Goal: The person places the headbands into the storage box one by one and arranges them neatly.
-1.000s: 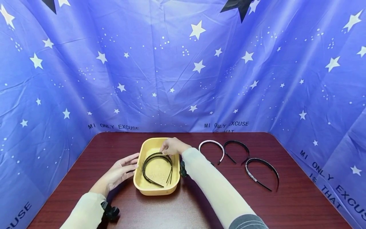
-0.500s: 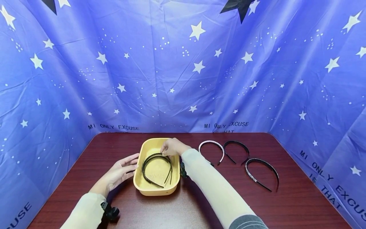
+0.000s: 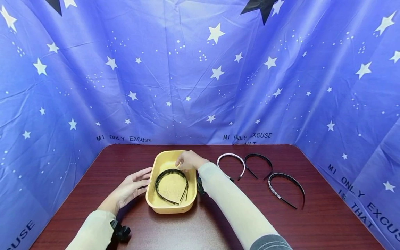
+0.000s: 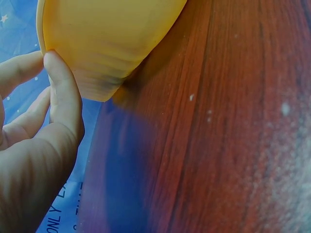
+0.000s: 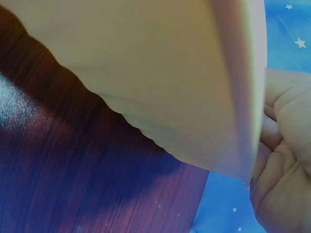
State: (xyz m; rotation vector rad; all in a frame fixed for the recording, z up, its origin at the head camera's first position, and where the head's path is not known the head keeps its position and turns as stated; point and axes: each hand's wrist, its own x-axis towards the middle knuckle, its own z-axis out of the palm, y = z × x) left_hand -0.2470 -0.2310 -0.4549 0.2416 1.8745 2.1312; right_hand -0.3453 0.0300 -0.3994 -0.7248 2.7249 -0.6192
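Inside a yellow plastic basin [image 3: 150, 198], black toothed headbands [image 3: 159, 175] lie nested together, their ends pointing toward the near side. My right hand [image 3: 190, 160] reaches over the basin's right rim, fingers loosely bent just above the top of the headband arch, with a small gap showing between. In the right wrist view the basin wall [image 5: 146, 87] hides its fingertips. My left hand [image 3: 132, 187] is at the left side of the basin, its fingertips touching the wall near the rim; the left wrist view shows these fingers [image 4: 63, 92] against the yellow rim.
On the reddish-brown table [image 3: 237, 222], right of the basin, lie a white-and-pink headband [image 3: 230, 155], a black headband [image 3: 260, 157] and a patterned headband [image 3: 289, 177]. A blue star-printed curtain [image 3: 175, 76] surrounds the far and side edges.
My right hand has let go of the upper headband, whose arch has dropped down onto the other in the basin. My left hand has stayed in place.
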